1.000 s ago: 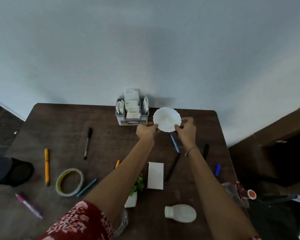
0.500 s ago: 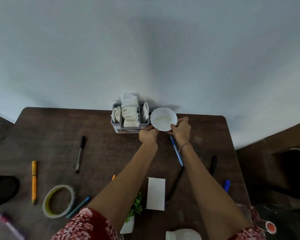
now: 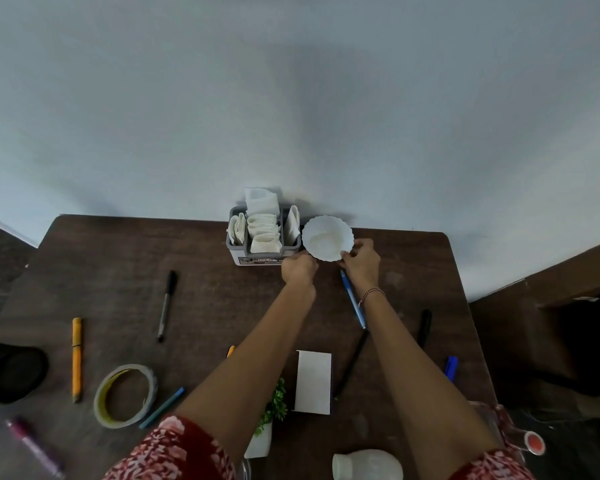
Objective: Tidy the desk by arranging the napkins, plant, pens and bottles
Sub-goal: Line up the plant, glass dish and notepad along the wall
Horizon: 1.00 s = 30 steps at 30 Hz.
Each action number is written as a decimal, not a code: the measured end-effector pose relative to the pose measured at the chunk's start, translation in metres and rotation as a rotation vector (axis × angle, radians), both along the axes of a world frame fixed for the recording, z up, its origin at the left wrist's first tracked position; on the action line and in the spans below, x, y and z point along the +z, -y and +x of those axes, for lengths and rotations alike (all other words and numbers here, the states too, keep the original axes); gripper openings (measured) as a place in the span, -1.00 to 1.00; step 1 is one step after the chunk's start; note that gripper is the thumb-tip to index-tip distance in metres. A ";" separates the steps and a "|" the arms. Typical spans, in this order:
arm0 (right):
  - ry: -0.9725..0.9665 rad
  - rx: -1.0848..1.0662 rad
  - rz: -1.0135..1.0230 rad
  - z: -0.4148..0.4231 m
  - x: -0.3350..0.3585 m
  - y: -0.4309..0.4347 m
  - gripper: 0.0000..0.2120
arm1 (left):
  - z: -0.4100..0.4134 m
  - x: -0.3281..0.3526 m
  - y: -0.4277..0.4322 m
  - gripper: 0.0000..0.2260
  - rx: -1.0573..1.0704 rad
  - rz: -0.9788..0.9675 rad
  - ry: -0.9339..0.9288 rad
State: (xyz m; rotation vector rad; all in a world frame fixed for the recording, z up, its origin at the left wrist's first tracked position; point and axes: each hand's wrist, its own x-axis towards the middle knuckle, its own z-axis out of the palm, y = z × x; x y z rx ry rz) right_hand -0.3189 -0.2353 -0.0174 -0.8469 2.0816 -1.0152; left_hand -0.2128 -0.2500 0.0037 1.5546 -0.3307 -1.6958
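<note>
Pinching near rim of white bowl [image 3: 327, 237]: left hand [image 3: 298, 268], right hand [image 3: 361, 259].

Napkin caddy [image 3: 237, 250] crowds the bowl [image 3: 327, 238] leftward; bare desk [image 3: 413, 258] lies right.

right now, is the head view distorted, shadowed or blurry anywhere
Head view: the wide-angle lens bows the desk edges; a soft shadow spreads on the wall above the napkin holder; the white bowl is washed out, little detail; the pink pen at lower left is smeared.

Both my arms extend forward. My left hand [image 3: 298, 269] and right hand [image 3: 361, 260] pinch the bowl [image 3: 326, 237] at its near rim.
</note>
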 end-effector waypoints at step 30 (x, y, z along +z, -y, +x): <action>-0.131 0.282 0.064 0.113 0.058 -0.176 -0.67 | 0.130 0.035 -0.152 -0.73 -0.202 -0.151 0.670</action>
